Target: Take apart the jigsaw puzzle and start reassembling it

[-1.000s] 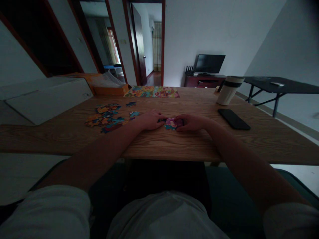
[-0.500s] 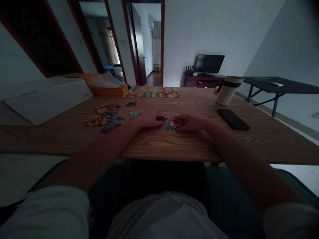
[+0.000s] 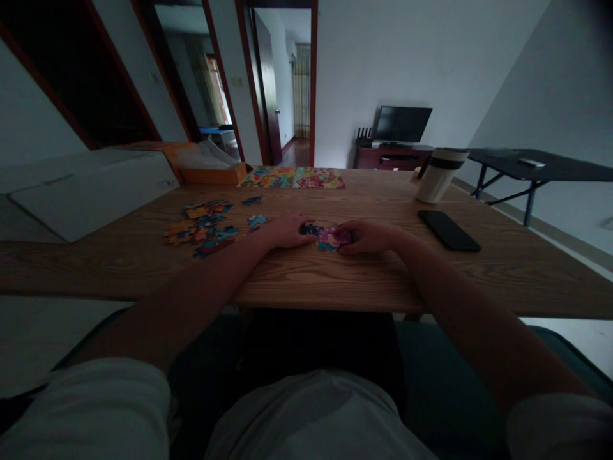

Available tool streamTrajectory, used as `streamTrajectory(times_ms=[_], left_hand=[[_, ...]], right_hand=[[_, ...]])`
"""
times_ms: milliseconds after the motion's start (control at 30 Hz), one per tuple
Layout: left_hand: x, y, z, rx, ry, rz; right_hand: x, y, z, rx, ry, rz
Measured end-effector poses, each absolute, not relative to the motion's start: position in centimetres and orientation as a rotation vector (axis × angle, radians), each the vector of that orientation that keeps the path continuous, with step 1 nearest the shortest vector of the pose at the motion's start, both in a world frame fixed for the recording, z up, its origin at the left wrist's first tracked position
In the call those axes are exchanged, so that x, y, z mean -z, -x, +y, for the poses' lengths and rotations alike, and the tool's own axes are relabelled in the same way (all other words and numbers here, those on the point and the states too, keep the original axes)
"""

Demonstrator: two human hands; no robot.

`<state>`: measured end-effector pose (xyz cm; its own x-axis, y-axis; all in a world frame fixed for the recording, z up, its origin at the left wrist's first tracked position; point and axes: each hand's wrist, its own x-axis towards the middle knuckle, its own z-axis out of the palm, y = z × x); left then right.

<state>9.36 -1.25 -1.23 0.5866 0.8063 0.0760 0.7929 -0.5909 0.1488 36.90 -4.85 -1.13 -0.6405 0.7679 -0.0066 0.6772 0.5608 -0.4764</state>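
Observation:
My left hand (image 3: 286, 231) rests on the wooden table (image 3: 297, 281) with its fingertips on a dark blue jigsaw piece (image 3: 309, 229). My right hand (image 3: 370, 237) comes in from the other side, its fingertips pressing on a small group of joined pink and teal jigsaw pieces (image 3: 331, 238). The two hands nearly meet over these pieces. To the left of my left hand lies a loose spread of colourful jigsaw pieces (image 3: 201, 226). Farther back lies a colourful picture sheet or puzzle box lid (image 3: 291, 177).
A black smartphone (image 3: 449, 230) lies to the right, and a cream tumbler with a dark band (image 3: 437, 176) stands behind it. A large white box (image 3: 90, 195) and an orange carton (image 3: 213, 172) sit at the far left. A black folding table (image 3: 527, 160) stands beyond the right end.
My left fingertips have shifted slightly, showing more of the dark blue piece. My right hand and the pink pieces have barely moved, and the view has shifted slightly.

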Motion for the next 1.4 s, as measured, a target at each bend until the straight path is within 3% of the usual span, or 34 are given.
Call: streamTrajectory(times_ms=[600,1400], left_hand=[[0.7,-7.9,0.5,-0.508,-2.237,1.314],[0.4,-7.5,0.2,-0.617,-2.041,1.344]], right_hand=[[1.0,-36.7,-5.0,-0.688,1.233,-2.58],[0.8,-36.5,-5.2,-0.681,1.227,-2.573]])
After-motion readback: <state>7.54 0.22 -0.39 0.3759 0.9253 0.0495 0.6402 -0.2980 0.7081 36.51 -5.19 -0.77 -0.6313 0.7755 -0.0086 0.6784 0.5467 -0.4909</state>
